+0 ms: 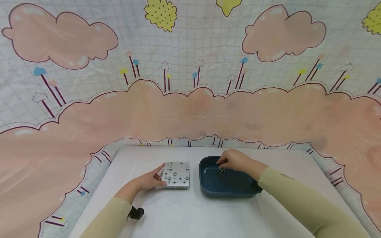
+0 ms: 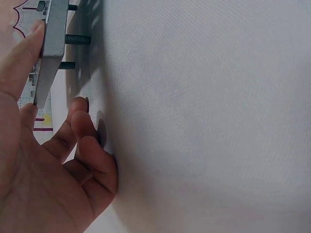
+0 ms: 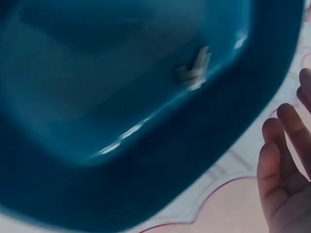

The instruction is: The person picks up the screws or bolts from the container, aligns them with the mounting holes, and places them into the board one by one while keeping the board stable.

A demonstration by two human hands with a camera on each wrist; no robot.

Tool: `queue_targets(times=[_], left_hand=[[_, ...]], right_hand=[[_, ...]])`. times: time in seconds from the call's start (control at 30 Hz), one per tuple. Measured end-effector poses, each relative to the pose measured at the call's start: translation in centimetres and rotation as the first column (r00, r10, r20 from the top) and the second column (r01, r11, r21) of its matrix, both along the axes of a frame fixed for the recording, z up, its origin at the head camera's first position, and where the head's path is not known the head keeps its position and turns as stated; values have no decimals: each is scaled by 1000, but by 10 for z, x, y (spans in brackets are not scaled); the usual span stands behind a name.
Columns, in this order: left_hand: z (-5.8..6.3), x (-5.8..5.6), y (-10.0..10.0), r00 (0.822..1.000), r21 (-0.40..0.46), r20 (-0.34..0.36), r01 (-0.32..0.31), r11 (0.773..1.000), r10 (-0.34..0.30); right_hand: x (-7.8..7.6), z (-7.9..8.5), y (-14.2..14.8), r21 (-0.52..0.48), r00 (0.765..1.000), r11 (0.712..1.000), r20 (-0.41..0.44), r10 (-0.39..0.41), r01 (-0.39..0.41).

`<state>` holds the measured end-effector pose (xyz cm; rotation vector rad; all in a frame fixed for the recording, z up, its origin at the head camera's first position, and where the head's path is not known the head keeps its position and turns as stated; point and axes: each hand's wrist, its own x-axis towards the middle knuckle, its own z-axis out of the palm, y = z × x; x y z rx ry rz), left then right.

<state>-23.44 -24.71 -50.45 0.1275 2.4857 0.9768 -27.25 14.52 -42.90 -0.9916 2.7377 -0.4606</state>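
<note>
A square silver metal plate (image 1: 184, 168) with several screw heads on its top lies toward the left of the table. My left hand (image 1: 148, 180) pinches its left side between thumb and forefinger; the other fingers curl loosely beneath. Threaded screw shanks (image 2: 77, 40) stick out of the plate's underside in the left wrist view. Over the dark blue bin (image 1: 229, 193), my right hand (image 1: 233, 160) hangs with fingers bent downward and nothing visible in them. Just below its fingertips, a few small metal screws (image 3: 197, 70) lie on the bin floor, blurred in the right wrist view.
Both things stand on a white-covered table (image 1: 166, 211), the bin to the right of the plate. A patterned curtain (image 1: 190, 112) with clouds hangs behind the table and down its sides. A small black object (image 1: 136, 213) sits at the left wrist.
</note>
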Motion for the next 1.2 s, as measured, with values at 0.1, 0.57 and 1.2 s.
queue_targets(times=[0.1,0.57,1.2], left_hand=[[0,0,-4,1000,2,-4,-1,1000,1],[5,0,-4,1000,3,-5,2,1000,-2],[6,4,0,1000,23,6,-8,1000,8]], right_hand=[[-1,-4,12,24,1000,1000,-24,13,-12],[-19,-20,20,199,971,962,-111,212,-187],[-18,-49,15,297,949,933,-175,261,-202]])
